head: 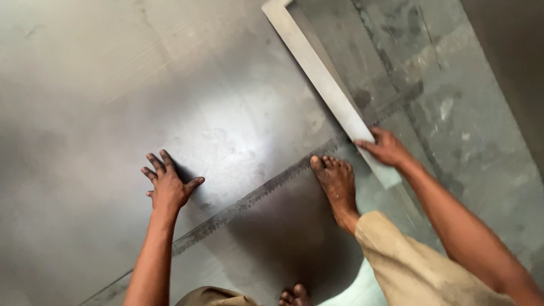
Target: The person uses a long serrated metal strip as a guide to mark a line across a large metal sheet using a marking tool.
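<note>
A large shiny metal sheet (170, 85) lies flat on the floor and fills the left and middle of the view. My left hand (168, 184) presses flat on it, fingers spread, near its lower edge. My right hand (385, 148) grips a long pale metal framing square (323, 79) near its lower end. The square runs diagonally up to a corner at the top of the view. My bare right foot (337, 184) stands at the edge of the sheet, between my two hands.
A rough, saw-like edge (249, 198) of the sheet runs diagonally from lower left to the square. Stained concrete floor (453, 113) lies to the right. The toes of my other foot (294, 296) show at the bottom.
</note>
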